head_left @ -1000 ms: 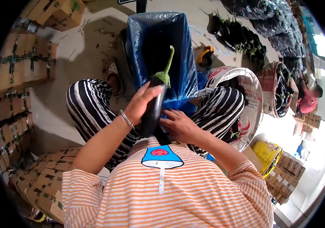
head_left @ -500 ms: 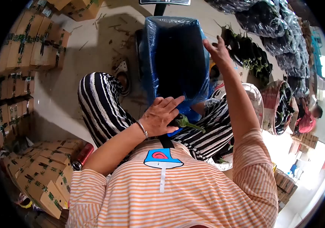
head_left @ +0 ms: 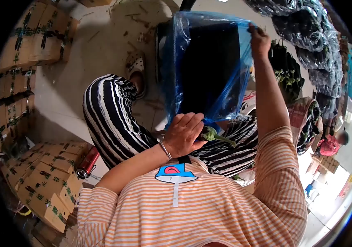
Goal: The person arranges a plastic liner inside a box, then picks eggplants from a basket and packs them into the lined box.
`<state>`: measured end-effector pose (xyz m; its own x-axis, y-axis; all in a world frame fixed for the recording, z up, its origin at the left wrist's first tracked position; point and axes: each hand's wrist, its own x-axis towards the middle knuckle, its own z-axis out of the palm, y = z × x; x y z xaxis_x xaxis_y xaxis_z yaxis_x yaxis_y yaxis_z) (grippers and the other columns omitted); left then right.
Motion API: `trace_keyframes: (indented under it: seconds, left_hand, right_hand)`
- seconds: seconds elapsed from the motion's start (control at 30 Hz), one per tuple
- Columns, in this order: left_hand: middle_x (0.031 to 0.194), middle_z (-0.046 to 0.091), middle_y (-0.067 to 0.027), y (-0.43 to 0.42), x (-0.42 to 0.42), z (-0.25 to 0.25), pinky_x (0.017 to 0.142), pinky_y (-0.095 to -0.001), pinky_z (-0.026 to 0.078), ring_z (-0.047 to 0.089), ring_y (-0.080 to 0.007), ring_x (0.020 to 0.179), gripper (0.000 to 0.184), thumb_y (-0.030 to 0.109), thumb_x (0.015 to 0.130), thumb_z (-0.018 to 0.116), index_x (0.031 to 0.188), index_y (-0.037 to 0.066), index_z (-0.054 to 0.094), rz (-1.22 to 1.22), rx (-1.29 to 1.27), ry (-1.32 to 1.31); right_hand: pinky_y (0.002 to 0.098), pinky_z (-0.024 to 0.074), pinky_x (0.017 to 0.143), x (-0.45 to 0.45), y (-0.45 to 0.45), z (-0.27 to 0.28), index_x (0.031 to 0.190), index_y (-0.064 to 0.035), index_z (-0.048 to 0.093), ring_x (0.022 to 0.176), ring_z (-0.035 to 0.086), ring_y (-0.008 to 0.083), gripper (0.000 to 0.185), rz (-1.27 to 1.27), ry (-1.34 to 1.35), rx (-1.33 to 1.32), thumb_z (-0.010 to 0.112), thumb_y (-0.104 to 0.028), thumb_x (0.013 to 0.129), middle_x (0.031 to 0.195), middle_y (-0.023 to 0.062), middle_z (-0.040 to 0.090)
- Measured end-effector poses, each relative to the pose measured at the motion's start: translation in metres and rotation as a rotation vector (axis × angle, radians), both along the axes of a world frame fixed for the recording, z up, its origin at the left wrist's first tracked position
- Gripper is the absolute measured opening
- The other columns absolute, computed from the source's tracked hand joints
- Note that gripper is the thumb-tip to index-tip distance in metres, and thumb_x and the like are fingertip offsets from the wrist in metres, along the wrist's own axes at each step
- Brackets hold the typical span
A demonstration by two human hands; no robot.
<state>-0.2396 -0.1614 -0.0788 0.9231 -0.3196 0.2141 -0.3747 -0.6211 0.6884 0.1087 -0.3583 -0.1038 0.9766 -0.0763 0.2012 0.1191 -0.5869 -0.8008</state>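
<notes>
A blue plastic bag [head_left: 180, 61] stands in front of me, its mouth facing up; the inside is too dark to make out. My right hand [head_left: 260, 43] is closed on the bag's far right edge, stretching the film outward. At the near edge, my left hand [head_left: 184, 133] is curled with its fingers against the bag film. An eggplant [head_left: 209, 133] is in that hand; its green cap and stem stick out past the thumb, while its body is mostly hidden.
More eggplants [head_left: 285, 68] lie on the floor at right, near plastic-wrapped bundles [head_left: 299, 31]. An open sack [head_left: 301, 117] of eggplants is beside my leg. Taped cartons [head_left: 40, 41] and a red can [head_left: 87, 162] are on the left. A person [head_left: 329, 145] is farther right.
My right hand has gone from open beside the bag to closed on its edge, pulling it up and right. My left hand and the eggplant have shifted slightly right.
</notes>
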Motion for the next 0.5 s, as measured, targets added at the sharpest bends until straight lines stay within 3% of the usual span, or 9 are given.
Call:
trace_keyframes:
  seconds: [0.03, 0.07, 0.23, 0.33, 0.37, 0.4, 0.47, 0.5]
  left_hand:
    - [0.120, 0.048, -0.0094, 0.000, 0.000, 0.001, 0.091, -0.0385, 0.031, 0.044, -0.0241, 0.109, 0.050, 0.037, 0.070, 0.072, 0.102, 0.003, 0.057, 0.000, 0.003, 0.007]
    - [0.120, 0.048, -0.0095, 0.001, 0.001, 0.001, 0.091, -0.0385, 0.031, 0.044, -0.0241, 0.109, 0.050, 0.037, 0.070, 0.072, 0.103, 0.003, 0.057, -0.001, 0.006, 0.012]
    - [0.119, 0.048, -0.0090, -0.001, 0.000, -0.001, 0.091, -0.0388, 0.031, 0.044, -0.0239, 0.109, 0.049, 0.036, 0.069, 0.072, 0.103, 0.003, 0.058, 0.009, 0.013, -0.003]
    - [0.119, 0.048, -0.0083, 0.001, -0.002, 0.000, 0.090, -0.0390, 0.031, 0.044, -0.0237, 0.109, 0.050, 0.035, 0.069, 0.071, 0.103, 0.002, 0.059, -0.008, 0.022, -0.023]
    - [0.119, 0.048, -0.0080, 0.001, -0.002, 0.000, 0.090, -0.0391, 0.031, 0.044, -0.0237, 0.109, 0.050, 0.035, 0.069, 0.070, 0.104, 0.001, 0.059, -0.017, 0.028, -0.034]
    - [0.120, 0.047, -0.0078, 0.002, -0.003, -0.001, 0.091, -0.0392, 0.031, 0.043, -0.0237, 0.109, 0.051, 0.035, 0.069, 0.070, 0.105, 0.001, 0.059, -0.028, 0.041, -0.051]
    - [0.121, 0.047, -0.0073, 0.003, -0.003, -0.003, 0.091, -0.0394, 0.031, 0.043, -0.0236, 0.110, 0.052, 0.034, 0.068, 0.068, 0.106, -0.001, 0.060, -0.051, 0.061, -0.093]
    - [0.122, 0.046, -0.0056, 0.005, -0.004, -0.002, 0.093, -0.0402, 0.030, 0.042, -0.0236, 0.113, 0.052, 0.034, 0.068, 0.067, 0.106, -0.001, 0.060, -0.061, 0.072, -0.089]
  right_hand:
    - [0.0271, 0.0428, 0.061, 0.006, -0.002, 0.002, 0.079, -0.0031, 0.071, 0.060, 0.052, 0.0121, 0.034, -0.040, -0.007, 0.044, 0.069, -0.037, 0.081, 0.065, 0.0051, 0.063]
    - [0.0264, 0.0426, 0.061, 0.005, -0.009, 0.005, 0.080, -0.0029, 0.071, 0.060, 0.053, 0.0112, 0.033, -0.099, 0.007, -0.109, 0.069, -0.036, 0.081, 0.066, 0.0052, 0.064]
    - [0.0293, 0.0461, 0.068, 0.002, -0.024, -0.039, 0.086, -0.0020, 0.071, 0.066, 0.059, 0.0151, 0.040, -0.036, 0.138, -0.208, 0.067, -0.042, 0.082, 0.071, 0.0072, 0.067]
    - [0.0306, 0.0462, 0.069, -0.034, -0.023, -0.069, 0.088, -0.0004, 0.069, 0.065, 0.059, 0.0158, 0.047, -0.123, 0.177, -0.050, 0.065, -0.047, 0.082, 0.068, 0.0122, 0.064]
    - [0.0318, 0.0464, 0.068, -0.034, -0.034, -0.085, 0.087, -0.0007, 0.068, 0.065, 0.059, 0.0172, 0.047, -0.114, 0.219, -0.121, 0.064, -0.047, 0.083, 0.067, 0.0150, 0.063]
    - [0.0334, 0.0467, 0.068, -0.040, -0.041, -0.093, 0.086, -0.0009, 0.068, 0.065, 0.060, 0.0194, 0.043, -0.099, 0.280, -0.040, 0.063, -0.043, 0.084, 0.068, 0.0163, 0.063]
    - [0.0343, 0.0474, 0.069, -0.047, -0.063, -0.113, 0.087, -0.0013, 0.068, 0.066, 0.061, 0.0217, 0.037, -0.022, 0.315, -0.180, 0.063, -0.038, 0.084, 0.070, 0.0170, 0.064]
    - [0.0345, 0.0483, 0.071, -0.040, -0.095, -0.136, 0.091, -0.0011, 0.068, 0.067, 0.062, 0.0239, 0.033, 0.166, 0.409, -0.235, 0.062, -0.033, 0.083, 0.075, 0.0151, 0.066]
